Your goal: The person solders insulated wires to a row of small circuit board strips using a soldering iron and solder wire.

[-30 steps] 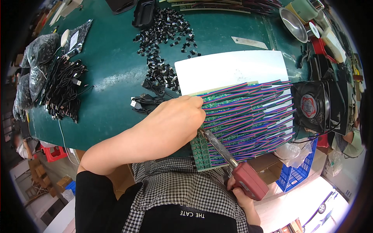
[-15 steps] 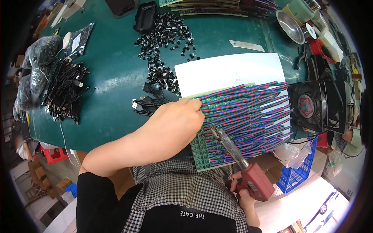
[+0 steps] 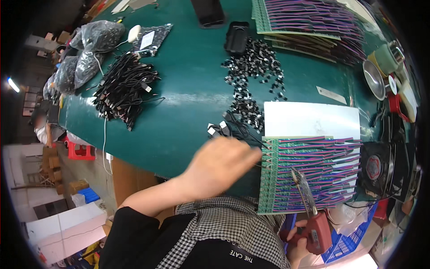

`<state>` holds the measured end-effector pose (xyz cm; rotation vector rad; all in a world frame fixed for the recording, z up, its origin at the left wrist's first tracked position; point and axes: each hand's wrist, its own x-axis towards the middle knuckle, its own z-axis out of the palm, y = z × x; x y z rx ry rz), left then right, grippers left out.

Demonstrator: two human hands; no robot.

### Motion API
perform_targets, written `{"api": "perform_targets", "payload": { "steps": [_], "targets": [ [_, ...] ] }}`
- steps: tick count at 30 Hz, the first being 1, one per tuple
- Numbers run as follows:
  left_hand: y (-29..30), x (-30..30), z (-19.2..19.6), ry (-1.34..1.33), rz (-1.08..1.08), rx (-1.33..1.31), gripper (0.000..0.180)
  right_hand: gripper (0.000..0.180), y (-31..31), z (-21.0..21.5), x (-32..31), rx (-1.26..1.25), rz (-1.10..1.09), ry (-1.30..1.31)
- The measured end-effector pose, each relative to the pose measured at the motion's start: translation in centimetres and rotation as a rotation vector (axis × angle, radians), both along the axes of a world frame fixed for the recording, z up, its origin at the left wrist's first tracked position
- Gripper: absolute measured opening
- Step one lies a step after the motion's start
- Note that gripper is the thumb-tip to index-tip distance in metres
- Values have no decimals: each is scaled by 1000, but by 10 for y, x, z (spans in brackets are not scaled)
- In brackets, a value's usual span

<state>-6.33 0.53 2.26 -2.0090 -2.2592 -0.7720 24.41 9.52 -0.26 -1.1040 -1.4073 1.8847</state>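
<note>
Head view: your left hand (image 3: 219, 168) is blurred at the left edge of the green circuit board (image 3: 309, 175), and its fingers (image 3: 251, 154) are curled together, their tips at the first row of the purple and red wires (image 3: 322, 157). Whether they pinch a wire or a cable, I cannot tell. Just above these fingers lie black cable plugs (image 3: 221, 129) on the green table (image 3: 188, 94). Your right hand (image 3: 299, 240) is closed around the red handle of the soldering iron (image 3: 309, 210), and the iron's tip lies over the wires, to the right of your left fingers. Beyond the board lies a white sheet (image 3: 311, 119), and further up a heap of small black parts (image 3: 253, 76).
</note>
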Motion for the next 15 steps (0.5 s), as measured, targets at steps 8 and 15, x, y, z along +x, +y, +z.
{"api": "perform_targets", "payload": {
  "steps": [8, 15],
  "targets": [
    [-73, -131, -36, 405, 776, -178, 20, 69, 1, -5, -1, 84, -28, 30],
    [-51, -107, -5, -157, 592, 71, 5, 55, -3, 17, -19, -25, -78, 58]
  ]
}}
